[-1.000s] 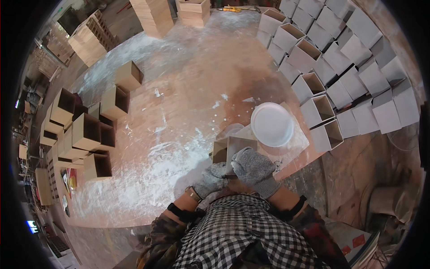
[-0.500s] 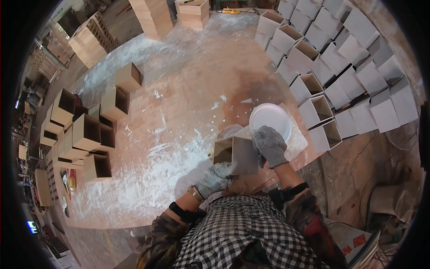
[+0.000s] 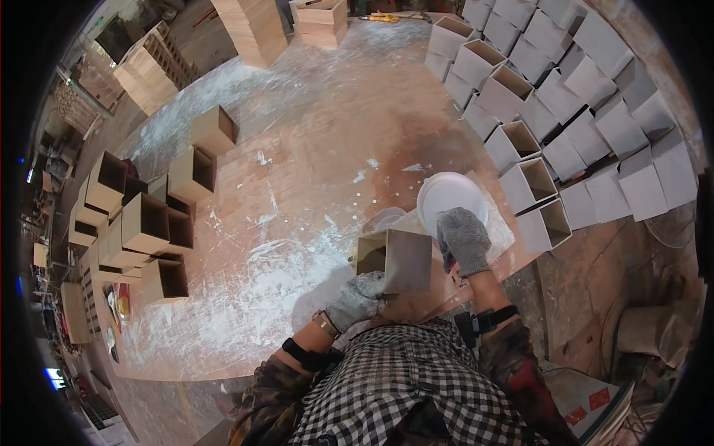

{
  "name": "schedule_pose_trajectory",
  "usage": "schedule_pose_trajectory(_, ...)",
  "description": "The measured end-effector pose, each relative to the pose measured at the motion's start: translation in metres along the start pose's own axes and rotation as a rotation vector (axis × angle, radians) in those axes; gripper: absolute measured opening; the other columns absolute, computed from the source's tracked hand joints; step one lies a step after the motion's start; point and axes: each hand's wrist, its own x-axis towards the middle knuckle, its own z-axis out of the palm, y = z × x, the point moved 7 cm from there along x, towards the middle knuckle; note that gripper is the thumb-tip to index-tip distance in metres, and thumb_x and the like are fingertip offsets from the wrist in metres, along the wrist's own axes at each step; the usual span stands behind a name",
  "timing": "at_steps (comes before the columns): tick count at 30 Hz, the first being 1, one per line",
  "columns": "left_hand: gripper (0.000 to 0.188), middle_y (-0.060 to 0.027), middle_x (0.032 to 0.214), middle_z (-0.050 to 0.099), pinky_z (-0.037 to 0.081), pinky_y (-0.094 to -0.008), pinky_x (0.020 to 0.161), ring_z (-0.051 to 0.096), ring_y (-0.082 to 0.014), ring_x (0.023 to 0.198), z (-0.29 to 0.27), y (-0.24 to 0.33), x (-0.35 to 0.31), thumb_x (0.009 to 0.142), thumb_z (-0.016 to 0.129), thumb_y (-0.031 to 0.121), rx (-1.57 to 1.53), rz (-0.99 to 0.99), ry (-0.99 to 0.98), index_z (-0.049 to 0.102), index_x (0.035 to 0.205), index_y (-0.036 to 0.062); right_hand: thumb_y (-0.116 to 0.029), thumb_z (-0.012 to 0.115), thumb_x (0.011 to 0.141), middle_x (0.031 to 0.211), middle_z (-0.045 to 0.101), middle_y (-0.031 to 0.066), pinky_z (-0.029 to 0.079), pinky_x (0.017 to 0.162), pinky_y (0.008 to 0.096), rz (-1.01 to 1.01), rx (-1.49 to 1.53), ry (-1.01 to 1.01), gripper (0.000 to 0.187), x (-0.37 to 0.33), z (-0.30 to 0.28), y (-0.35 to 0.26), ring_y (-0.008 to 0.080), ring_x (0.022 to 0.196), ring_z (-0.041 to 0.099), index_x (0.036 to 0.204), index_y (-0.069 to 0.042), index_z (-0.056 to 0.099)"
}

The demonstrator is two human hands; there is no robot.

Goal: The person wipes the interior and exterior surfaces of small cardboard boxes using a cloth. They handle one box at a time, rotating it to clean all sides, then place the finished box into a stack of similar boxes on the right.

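In front of my body stands an open-ended box [image 3: 408,260], with a grey coated side facing right and bare brown board inside. My left hand [image 3: 358,300], in a grey knit glove, grips its near left edge. My right hand [image 3: 462,239], gloved alike, is apart from the box, over the near edge of a round white dish [image 3: 448,195]. Its fingers are curled, and what they hold is hidden beneath the glove. Behind the box lies a clear, round plastic piece [image 3: 387,217], partly covered.
Uncoated brown boxes [image 3: 146,221] cluster at the table's left. Rows of grey-white coated boxes [image 3: 587,134] fill the right side. Wooden stacks [image 3: 251,33] and a yellow-handled tool [image 3: 381,17] are at the far edge. White smears mark the brown tabletop [image 3: 297,171].
My right hand has moved off the box's right side, rightward to the dish's near edge. My left hand still holds the box, which has hardly moved.
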Motion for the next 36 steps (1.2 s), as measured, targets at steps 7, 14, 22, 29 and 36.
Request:
schedule_pose_trajectory(7, 0.036, -0.0131, 0.113, 0.060, 0.044, -0.0377, 0.093, 0.056, -0.0312, 0.105, -0.008, 0.018, 0.005, 0.082, 0.063, 0.029, 0.137, 0.044, 0.008, 0.062, 0.112, 0.0092, -0.033, 0.049, 0.087, 0.083, 0.061, 0.0146, 0.049, 0.072, 0.0455, 0.112, -0.102, 0.172, 0.027, 0.007, -0.011, 0.023, 0.0342, 0.079, 0.061, 0.082, -0.008, 0.060)
schedule_pose_trajectory(14, 0.038, -0.0132, 0.114, 0.060, 0.044, -0.0383, 0.093, 0.056, -0.0312, 0.106, -0.003, 0.011, 0.000, 0.083, 0.062, 0.031, 0.172, 0.028, -0.004, 0.062, 0.114, 0.0096, -0.034, 0.052, 0.085, 0.084, 0.061, 0.0155, 0.049, 0.069, 0.0478, 0.212, -0.138, 0.036, 0.027, 0.003, 0.000, 0.020, 0.0347, 0.076, 0.062, 0.085, -0.009, 0.060)
schedule_pose_trajectory(22, 0.034, -0.0130, 0.104, 0.063, 0.049, -0.0381, 0.083, 0.060, -0.0318, 0.097, -0.001, 0.005, 0.004, 0.077, 0.071, 0.021, 0.126, 0.091, 0.070, 0.063, 0.107, 0.0067, -0.034, 0.050, 0.085, 0.088, 0.061, 0.0163, 0.049, 0.071, 0.0480, 0.192, -0.152, 0.065, 0.029, 0.009, -0.005, 0.023, 0.0356, 0.077, 0.062, 0.088, -0.008, 0.060)
schedule_pose_trajectory(29, 0.039, -0.0129, 0.114, 0.060, 0.045, -0.0381, 0.091, 0.056, -0.0306, 0.105, 0.000, 0.002, -0.001, 0.079, 0.068, 0.026, 0.118, -0.002, 0.005, 0.061, 0.114, 0.0078, -0.037, 0.048, 0.087, 0.091, 0.062, 0.0159, 0.048, 0.076, 0.0462, 0.329, -0.143, -0.110, 0.032, 0.013, 0.000, 0.020, 0.0331, 0.086, 0.062, 0.090, -0.007, 0.060)
schedule_pose_trajectory(36, 0.040, -0.0122, 0.120, 0.057, 0.042, -0.0380, 0.096, 0.053, -0.0294, 0.111, -0.002, 0.010, 0.002, 0.082, 0.064, 0.030, 0.121, -0.023, -0.044, 0.060, 0.116, 0.0106, -0.025, 0.053, 0.087, 0.092, 0.064, 0.0126, 0.048, 0.079, 0.0390, 0.054, 0.099, 0.005, 0.024, 0.001, -0.010, 0.058, 0.0280, 0.084, 0.062, 0.097, -0.004, 0.062)
